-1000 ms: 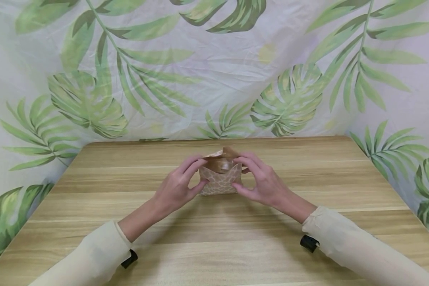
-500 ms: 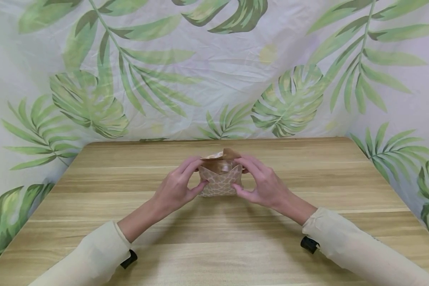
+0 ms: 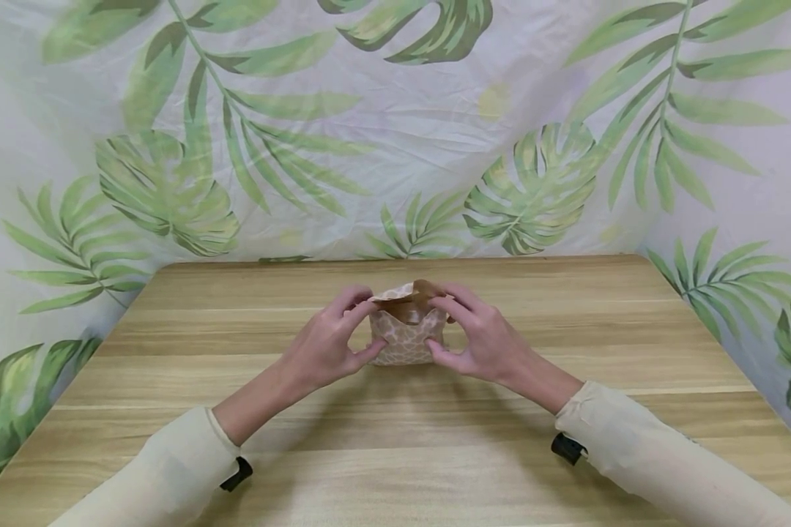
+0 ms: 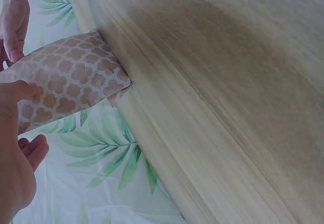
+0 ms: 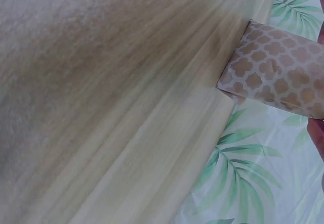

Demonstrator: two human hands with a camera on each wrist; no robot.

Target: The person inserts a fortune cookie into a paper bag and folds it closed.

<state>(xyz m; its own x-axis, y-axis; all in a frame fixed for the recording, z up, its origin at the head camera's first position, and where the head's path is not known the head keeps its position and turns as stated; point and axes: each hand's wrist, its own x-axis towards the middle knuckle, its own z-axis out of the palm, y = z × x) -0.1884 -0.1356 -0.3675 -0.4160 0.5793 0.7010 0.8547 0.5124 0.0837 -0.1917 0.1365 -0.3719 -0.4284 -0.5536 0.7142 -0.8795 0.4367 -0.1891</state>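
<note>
A small brown paper bag point(image 3: 405, 344) with a white lattice pattern stands on the wooden table, its mouth open at the top. Something pale and shiny shows inside; its kind cannot be made out. My left hand point(image 3: 329, 340) grips the bag's left side, thumb on the front and fingers at the rim. On the opposite side my right hand point(image 3: 484, 340) holds it the same way. In the left wrist view the patterned front of the bag point(image 4: 71, 77) lies under the left thumb. Only slivers of a hand point(image 5: 316, 133) appear at the edge of the right wrist view.
The wooden table point(image 3: 395, 461) extends around the bag on every side. Behind its far edge hangs a white cloth point(image 3: 395, 146) printed with green leaves. A black wrist device point(image 3: 237, 474) sits under the left sleeve, and another black device point(image 3: 568, 448) under the right.
Both hands keep hold of the bag. The fingers at the rim have shifted slightly, and more of the back rim's patterned side and brown inner paper shows.
</note>
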